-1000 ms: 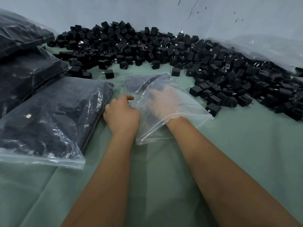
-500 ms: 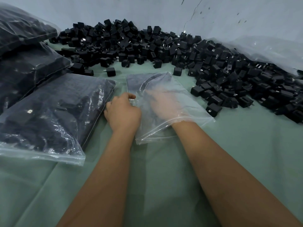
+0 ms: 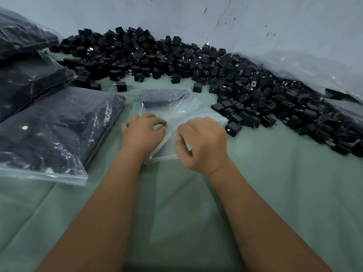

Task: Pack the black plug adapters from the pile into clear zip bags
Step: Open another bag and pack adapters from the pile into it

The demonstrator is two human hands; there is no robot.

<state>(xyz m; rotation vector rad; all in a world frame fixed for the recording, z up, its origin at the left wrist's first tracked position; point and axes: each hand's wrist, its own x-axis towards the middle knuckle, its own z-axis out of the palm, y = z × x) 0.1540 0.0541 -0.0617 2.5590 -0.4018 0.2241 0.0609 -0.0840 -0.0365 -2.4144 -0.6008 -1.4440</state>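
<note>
A clear zip bag [image 3: 182,108] lies flat on the green cloth in front of me, with a few black plug adapters [image 3: 161,97] showing dark at its far end. My left hand [image 3: 142,134] grips the bag's left edge near the mouth with curled fingers. My right hand [image 3: 206,144] is outside the bag, over its near right corner, with thumb and curled fingers pinching the plastic at the mouth. The big pile of loose black adapters [image 3: 196,61] stretches from the back left round to the right.
Several filled clear bags of adapters lie at the left, the nearest [image 3: 57,130] right beside my left hand. Crumpled clear plastic sheeting [image 3: 306,69] lies along the wall at the right. The green cloth [image 3: 275,183] covers the table.
My right hand has come out of the bag and now sits at its mouth. My left hand has shifted slightly right along the bag's edge.
</note>
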